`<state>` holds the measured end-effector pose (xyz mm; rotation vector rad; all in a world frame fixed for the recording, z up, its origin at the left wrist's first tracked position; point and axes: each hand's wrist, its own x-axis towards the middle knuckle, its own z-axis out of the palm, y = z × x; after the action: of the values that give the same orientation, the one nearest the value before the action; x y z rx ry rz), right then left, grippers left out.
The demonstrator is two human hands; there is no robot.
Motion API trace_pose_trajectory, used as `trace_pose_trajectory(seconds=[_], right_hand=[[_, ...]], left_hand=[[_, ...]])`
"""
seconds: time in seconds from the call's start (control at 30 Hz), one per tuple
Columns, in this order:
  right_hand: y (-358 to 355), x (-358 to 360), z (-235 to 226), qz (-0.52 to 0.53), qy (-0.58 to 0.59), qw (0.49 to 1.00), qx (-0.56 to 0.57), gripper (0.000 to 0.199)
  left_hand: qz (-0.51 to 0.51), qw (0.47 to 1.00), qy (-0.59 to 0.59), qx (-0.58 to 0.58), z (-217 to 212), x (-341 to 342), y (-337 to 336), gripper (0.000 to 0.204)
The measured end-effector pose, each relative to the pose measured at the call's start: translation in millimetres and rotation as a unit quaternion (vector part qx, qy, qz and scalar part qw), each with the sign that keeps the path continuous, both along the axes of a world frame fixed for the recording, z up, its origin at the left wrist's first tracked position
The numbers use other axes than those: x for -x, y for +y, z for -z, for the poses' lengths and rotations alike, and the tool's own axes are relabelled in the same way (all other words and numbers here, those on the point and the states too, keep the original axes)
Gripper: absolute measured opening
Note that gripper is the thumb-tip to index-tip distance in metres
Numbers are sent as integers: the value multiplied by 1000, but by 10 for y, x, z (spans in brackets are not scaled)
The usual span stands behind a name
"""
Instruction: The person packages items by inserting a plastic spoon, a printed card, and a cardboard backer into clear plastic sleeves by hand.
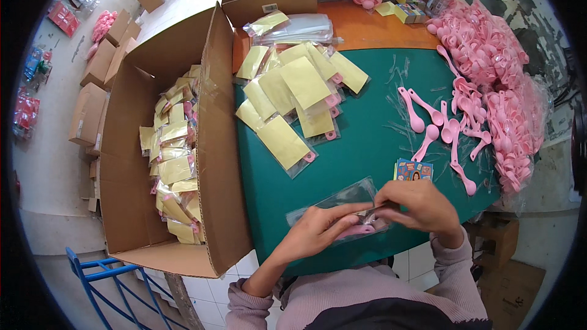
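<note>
At the near edge of the green table, my left hand (315, 229) pinches a clear plastic bag (333, 200) lying flat. My right hand (419, 203) is closed on the same bag's right end, fingertips close to those of the left. Beneath the fingers shows a pink measuring spoon (356, 231); its far end is hidden by the right hand. Just beyond the right hand lies a small stack of colourful printed cards (413, 169). Loose pink spoons (454, 131) are scattered at the right.
Filled bags with pale yellow cards (287, 140) overlap on the table's far left. A large open carton (214, 146) holds more of them. Pink spoons in a bulging plastic bag (483, 43) line the right side. A blue metal frame (92, 278) stands at lower left.
</note>
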<state>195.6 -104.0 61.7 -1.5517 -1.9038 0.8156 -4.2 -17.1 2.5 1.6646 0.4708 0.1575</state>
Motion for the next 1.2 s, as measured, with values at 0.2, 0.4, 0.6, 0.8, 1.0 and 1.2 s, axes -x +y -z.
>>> trace_pose_trajectory(seconds=[0.2, 0.4, 0.6, 0.8, 1.0, 1.2], right_hand=[[112, 40, 174, -24, 67, 994, 84, 14], [56, 39, 259, -8, 102, 992, 76, 12], [-20, -43, 220, 108, 115, 976, 150, 15], [-71, 66, 393, 152, 325, 916, 177, 17], [-152, 92, 539, 202, 334, 899, 197, 21], [-173, 9, 400, 139, 492, 833, 212, 20]], left_hand=[[0, 997, 26, -69, -96, -59, -10, 64], [3, 997, 59, -46, -147, -57, -17, 67], [-23, 1000, -12, 16, 7, 194, 139, 79], [-183, 963, -54, 191, 74, 241, 85, 69], [-114, 959, -125, 228, -5, 194, -4, 58], [-187, 930, -134, 285, 95, 247, 9, 55]])
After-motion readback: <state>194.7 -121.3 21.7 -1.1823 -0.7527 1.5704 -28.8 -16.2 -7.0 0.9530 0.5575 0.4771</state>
